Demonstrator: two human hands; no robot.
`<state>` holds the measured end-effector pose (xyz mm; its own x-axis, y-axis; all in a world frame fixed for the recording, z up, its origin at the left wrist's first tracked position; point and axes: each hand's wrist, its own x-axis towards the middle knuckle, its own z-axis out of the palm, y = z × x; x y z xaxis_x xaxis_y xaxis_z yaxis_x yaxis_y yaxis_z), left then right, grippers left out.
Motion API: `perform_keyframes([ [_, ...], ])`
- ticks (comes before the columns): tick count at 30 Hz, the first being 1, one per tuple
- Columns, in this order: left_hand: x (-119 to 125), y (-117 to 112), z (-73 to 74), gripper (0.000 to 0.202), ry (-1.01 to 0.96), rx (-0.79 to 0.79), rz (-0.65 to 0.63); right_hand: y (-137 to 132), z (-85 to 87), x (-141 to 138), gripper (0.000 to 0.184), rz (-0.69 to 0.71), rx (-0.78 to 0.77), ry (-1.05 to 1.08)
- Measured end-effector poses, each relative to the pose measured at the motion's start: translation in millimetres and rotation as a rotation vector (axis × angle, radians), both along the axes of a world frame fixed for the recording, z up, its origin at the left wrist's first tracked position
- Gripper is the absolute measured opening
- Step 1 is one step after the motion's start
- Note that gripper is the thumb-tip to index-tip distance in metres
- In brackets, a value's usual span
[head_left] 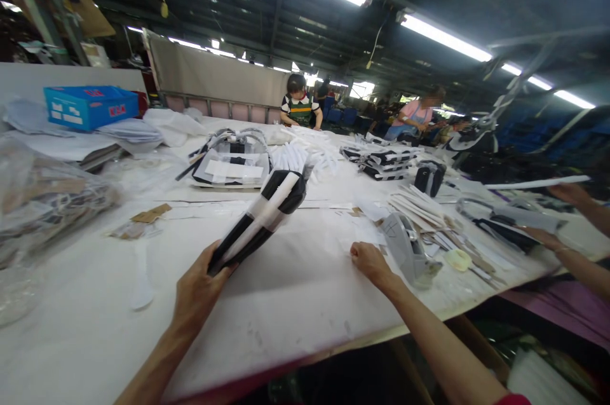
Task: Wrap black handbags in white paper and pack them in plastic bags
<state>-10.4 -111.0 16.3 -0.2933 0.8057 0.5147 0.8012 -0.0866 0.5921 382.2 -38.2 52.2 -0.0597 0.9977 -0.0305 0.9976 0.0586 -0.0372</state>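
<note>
My left hand (197,290) is closed round the near end of a black-and-white item in a clear plastic bag (260,217), holding it raised and slanted away from me above the white table (286,303). My right hand (369,260) rests on the table with its fingers curled, pinching at something small and flat I cannot make out. Just right of it stands a grey tape dispenser (405,246) with a roll of tape (458,259) beside it.
Stacks of bagged black-and-white items (233,166) (386,162) lie mid-table, with white strips (417,205) near the dispenser. A blue box (90,106) and clear plastic bags (42,201) sit at left. A co-worker's arms (572,252) reach in at right; other people work at the far end.
</note>
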Motion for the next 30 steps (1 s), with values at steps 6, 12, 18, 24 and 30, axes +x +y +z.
perform_keyframes([
  [6, 5, -1, -0.5, 0.046, -0.031, 0.003, -0.014, -53, -1.4, -89, 0.033, 0.322, 0.061, 0.139],
  [12, 13, -3, -11.0, 0.045, 0.209, 0.196, -0.135, -109, -17.9, -133, 0.027, 0.565, -0.141, 0.213],
  [18, 36, -12, -15.9, 0.042, 0.632, 0.399, -0.488, -116, 55.5, -108, 0.029, 0.566, -0.622, 0.632],
  [24, 44, -11, -17.8, 0.036, 0.756, 0.419, -0.589, -45, 94.2, -94, 0.026, 0.299, -0.449, 0.809],
  [30, 45, -12, -21.4, 0.036, 0.742, 0.415, -0.546, 53, 44.7, -105, 0.017, 0.236, -0.154, 0.347],
])
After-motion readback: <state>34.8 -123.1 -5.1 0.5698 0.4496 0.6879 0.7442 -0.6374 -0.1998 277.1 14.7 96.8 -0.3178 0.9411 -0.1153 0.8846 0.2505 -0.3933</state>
